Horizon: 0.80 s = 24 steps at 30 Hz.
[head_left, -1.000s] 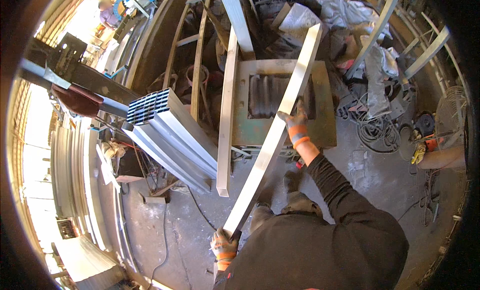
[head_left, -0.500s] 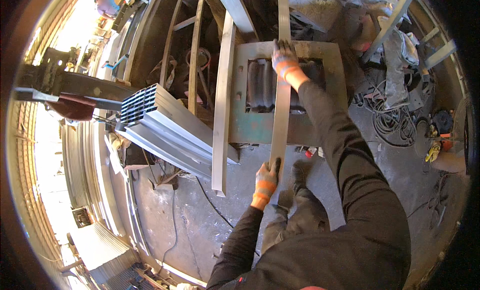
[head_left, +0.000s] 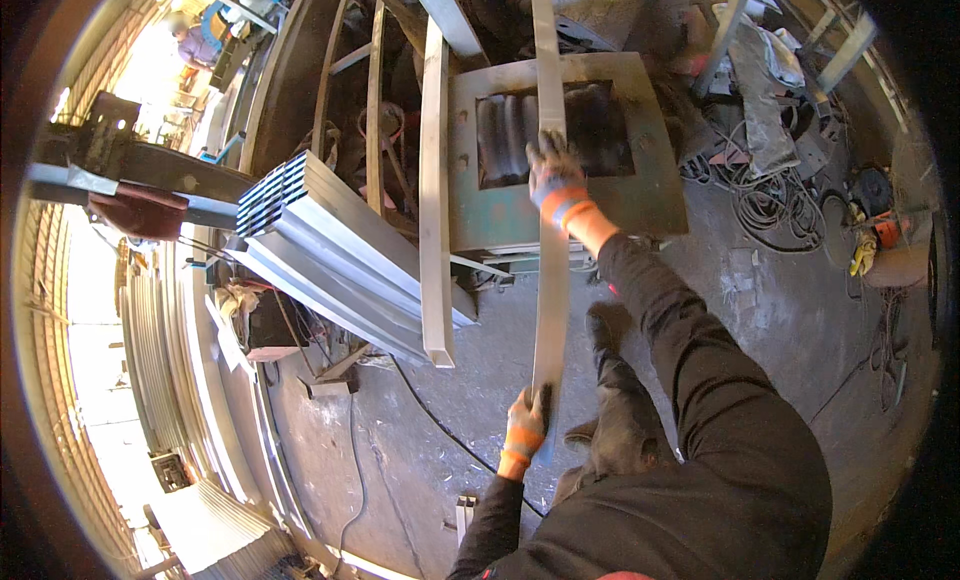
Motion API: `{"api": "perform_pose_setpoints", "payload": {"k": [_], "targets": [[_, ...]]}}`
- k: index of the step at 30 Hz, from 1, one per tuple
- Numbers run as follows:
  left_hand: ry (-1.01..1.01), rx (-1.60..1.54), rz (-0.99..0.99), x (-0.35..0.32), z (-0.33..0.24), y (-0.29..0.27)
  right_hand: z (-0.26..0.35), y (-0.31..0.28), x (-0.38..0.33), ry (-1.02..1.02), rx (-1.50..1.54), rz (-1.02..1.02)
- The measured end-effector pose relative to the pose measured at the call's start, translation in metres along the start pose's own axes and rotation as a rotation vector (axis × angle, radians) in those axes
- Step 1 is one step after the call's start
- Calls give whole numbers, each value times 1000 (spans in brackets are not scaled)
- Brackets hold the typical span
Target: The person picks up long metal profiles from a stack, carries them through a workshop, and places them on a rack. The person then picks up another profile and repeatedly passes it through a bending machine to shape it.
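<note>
Head view: long metal strip lying across green machine frame, near end gripped by left hand, right hand pressing it farther along. Could slide sideways, pinching gloved fingers.

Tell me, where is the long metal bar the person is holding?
In the head view, centre: the long metal bar lies across the green metal frame, just right of another metal bar.

Your gloves, left and right, are knit cloth with orange cuffs, holding a long bar of dull, smooth grey metal. The frame under it is worn, matt green-painted steel. The floor is rough, dusty concrete.
</note>
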<state>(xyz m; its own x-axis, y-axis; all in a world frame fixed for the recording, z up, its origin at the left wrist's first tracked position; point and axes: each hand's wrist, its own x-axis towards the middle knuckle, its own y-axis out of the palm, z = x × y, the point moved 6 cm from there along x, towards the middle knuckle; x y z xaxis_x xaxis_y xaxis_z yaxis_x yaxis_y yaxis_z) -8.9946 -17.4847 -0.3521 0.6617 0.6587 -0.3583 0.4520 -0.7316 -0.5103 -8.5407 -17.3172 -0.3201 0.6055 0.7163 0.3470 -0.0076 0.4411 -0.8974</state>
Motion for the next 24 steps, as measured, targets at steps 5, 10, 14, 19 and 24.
{"api": "perform_pose_setpoints", "payload": {"k": [5,10,14,19,24], "targets": [[27,24,-34,-173,62,-17,92,-53,-173,-49,56,64],[-187,-87,21,-308,127,-22,154,-94,-296,-31,118,145],[9,38,40,-382,147,-20,180,-121,-365,-28,158,200],[-543,26,239,-440,180,-22,194,-140,-417,-42,197,332],[-507,85,343,-357,139,-44,129,-125,-338,26,743,8]]}}
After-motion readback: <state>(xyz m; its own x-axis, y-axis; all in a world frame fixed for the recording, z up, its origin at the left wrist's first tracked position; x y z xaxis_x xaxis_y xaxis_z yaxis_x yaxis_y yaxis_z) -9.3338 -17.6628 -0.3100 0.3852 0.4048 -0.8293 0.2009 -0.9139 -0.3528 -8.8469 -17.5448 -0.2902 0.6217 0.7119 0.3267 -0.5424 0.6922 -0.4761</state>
